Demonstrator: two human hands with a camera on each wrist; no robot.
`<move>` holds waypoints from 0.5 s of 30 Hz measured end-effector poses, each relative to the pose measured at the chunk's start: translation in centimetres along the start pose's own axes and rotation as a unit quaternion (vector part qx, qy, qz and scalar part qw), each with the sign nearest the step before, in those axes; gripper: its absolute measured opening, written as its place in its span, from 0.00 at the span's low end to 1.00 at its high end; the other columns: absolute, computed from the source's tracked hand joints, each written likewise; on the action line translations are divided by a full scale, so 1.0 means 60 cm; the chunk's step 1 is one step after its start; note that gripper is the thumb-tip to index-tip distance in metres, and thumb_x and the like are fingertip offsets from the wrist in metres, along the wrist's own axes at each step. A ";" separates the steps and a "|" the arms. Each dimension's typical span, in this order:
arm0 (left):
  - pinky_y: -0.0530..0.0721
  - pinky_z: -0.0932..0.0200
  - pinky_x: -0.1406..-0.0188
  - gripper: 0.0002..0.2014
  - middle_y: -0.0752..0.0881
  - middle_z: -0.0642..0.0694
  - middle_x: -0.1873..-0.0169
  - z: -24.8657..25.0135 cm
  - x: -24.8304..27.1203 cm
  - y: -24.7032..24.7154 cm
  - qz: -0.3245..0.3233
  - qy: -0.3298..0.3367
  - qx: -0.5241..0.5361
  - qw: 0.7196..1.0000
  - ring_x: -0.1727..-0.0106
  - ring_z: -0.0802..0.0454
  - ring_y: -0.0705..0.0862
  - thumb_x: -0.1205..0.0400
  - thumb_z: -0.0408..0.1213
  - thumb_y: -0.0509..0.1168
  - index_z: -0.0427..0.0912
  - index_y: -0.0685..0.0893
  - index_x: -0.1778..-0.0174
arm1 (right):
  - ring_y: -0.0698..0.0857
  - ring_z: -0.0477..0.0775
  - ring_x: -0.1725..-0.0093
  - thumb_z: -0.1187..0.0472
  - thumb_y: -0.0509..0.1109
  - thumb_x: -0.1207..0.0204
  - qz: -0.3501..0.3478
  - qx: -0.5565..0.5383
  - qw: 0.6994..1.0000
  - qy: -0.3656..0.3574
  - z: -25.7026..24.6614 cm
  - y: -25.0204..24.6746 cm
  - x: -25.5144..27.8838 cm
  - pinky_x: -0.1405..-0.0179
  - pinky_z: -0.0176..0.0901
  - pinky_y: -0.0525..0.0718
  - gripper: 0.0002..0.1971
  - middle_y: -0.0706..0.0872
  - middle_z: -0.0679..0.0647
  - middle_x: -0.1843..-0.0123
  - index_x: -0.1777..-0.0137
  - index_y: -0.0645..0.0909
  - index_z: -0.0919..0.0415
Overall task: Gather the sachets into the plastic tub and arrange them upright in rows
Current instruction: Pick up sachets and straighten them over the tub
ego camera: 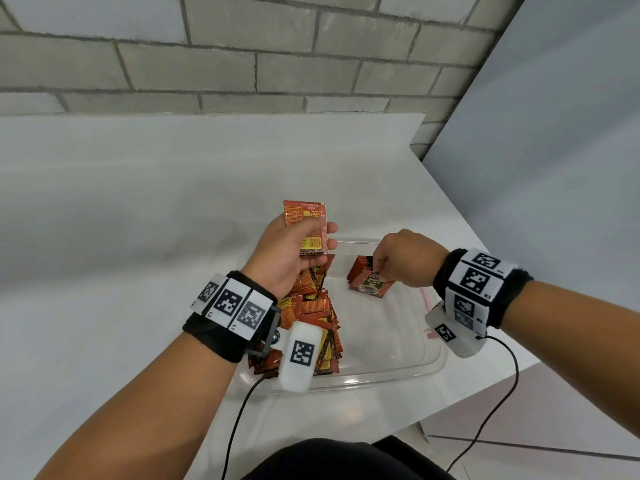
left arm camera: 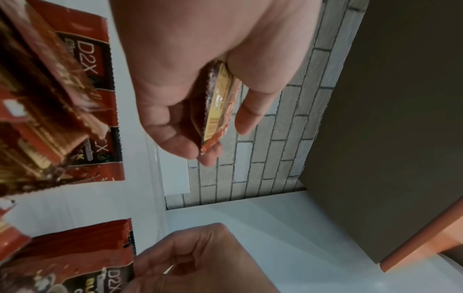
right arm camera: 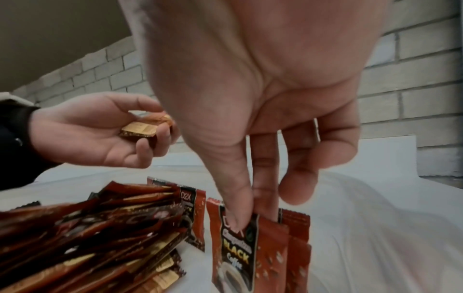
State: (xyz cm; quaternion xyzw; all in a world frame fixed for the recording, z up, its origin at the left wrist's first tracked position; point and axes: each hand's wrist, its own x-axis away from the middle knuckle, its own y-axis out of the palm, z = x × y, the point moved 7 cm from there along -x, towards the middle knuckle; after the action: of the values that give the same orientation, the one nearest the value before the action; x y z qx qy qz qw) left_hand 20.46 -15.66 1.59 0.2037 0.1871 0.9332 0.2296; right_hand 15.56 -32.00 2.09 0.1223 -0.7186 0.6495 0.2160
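Note:
A clear plastic tub (ego camera: 381, 377) stands on the white table. Several red-brown coffee sachets (ego camera: 311, 317) lie in a loose, leaning pile along its left side, seen close in the right wrist view (right arm camera: 87, 228). My left hand (ego camera: 320, 237) hovers over the tub's far-left corner and grips a thin stack of sachets (ego camera: 306, 216) between thumb and fingers (left arm camera: 188, 146). My right hand (ego camera: 379, 268) reaches down into the tub's far middle. Its thumb and forefinger (right arm camera: 238, 208) pinch the top edge of a small upright group of sachets (right arm camera: 240, 247) standing on the tub floor.
The tub's right half (ego camera: 398, 327) holds no sachets. The table edge (ego camera: 485, 386) runs close behind the tub on the right, with tiled floor (ego camera: 554, 445) below. A grey brick wall (ego camera: 242, 64) backs the table. Cables (ego camera: 498, 410) hang from both wrists.

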 end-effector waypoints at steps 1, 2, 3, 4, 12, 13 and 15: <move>0.83 0.58 0.64 0.04 0.90 0.44 0.56 0.001 0.000 -0.001 0.000 -0.001 0.001 1.000 0.58 0.48 0.88 0.16 0.34 0.64 0.42 0.81 0.47 | 0.85 0.54 0.53 0.63 0.72 0.25 -0.005 0.015 1.000 -0.001 -0.003 0.003 -0.002 0.58 0.42 0.80 0.07 0.89 0.52 0.52 0.48 0.88 0.56; 0.83 0.58 0.64 0.04 0.90 0.44 0.56 0.001 0.001 -0.003 0.000 -0.001 0.001 1.000 0.58 0.48 0.88 0.16 0.34 0.64 0.42 0.81 0.47 | 0.85 0.55 0.54 0.63 0.71 0.25 -0.008 0.030 1.000 -0.002 -0.006 0.005 -0.003 0.61 0.41 0.78 0.07 0.88 0.53 0.54 0.49 0.88 0.56; 0.83 0.58 0.65 0.04 0.90 0.44 0.56 0.002 0.001 -0.004 -0.001 -0.001 0.002 1.000 0.58 0.48 0.88 0.16 0.34 0.64 0.42 0.81 0.47 | 0.84 0.55 0.56 0.63 0.70 0.25 -0.011 0.046 0.999 -0.003 -0.009 0.007 -0.004 0.63 0.40 0.76 0.07 0.87 0.53 0.56 0.50 0.88 0.56; 0.83 0.58 0.65 0.04 0.90 0.44 0.57 0.002 0.001 -0.005 -0.002 -0.001 0.003 1.000 0.59 0.49 0.88 0.16 0.34 0.64 0.42 0.81 0.47 | 0.83 0.55 0.58 0.64 0.70 0.25 -0.012 0.060 0.998 -0.005 -0.012 0.009 -0.005 0.65 0.39 0.75 0.07 0.85 0.52 0.58 0.51 0.88 0.56; 0.83 0.59 0.68 0.04 0.90 0.42 0.57 0.002 0.002 -0.012 0.002 -0.008 0.018 1.000 0.60 0.48 0.88 0.17 0.34 0.64 0.42 0.81 0.48 | 0.82 0.57 0.62 0.67 0.67 0.25 0.004 0.124 0.992 0.001 -0.024 0.004 -0.013 0.69 0.39 0.73 0.07 0.86 0.56 0.56 0.54 0.87 0.61; 0.83 0.59 0.68 0.04 0.90 0.42 0.56 0.002 0.002 -0.012 0.002 -0.008 0.019 1.000 0.60 0.48 0.88 0.17 0.34 0.64 0.42 0.81 0.47 | 0.80 0.57 0.63 0.67 0.66 0.25 0.010 0.133 0.991 0.003 -0.024 0.001 -0.014 0.70 0.39 0.72 0.08 0.87 0.57 0.55 0.53 0.86 0.62; 0.82 0.59 0.68 0.04 0.90 0.42 0.56 0.002 0.002 -0.013 0.003 -0.008 0.021 1.000 0.60 0.48 0.88 0.17 0.34 0.64 0.41 0.81 0.47 | 0.79 0.56 0.64 0.68 0.64 0.24 0.015 0.150 0.989 0.006 -0.025 -0.001 -0.015 0.72 0.38 0.69 0.09 0.87 0.57 0.54 0.51 0.86 0.63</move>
State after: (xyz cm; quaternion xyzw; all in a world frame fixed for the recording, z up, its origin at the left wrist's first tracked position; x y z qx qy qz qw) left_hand 20.71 -14.92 1.37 0.2169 0.2041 0.9280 0.2240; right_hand 16.58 -30.63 1.81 0.1384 -0.6137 0.7538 0.1899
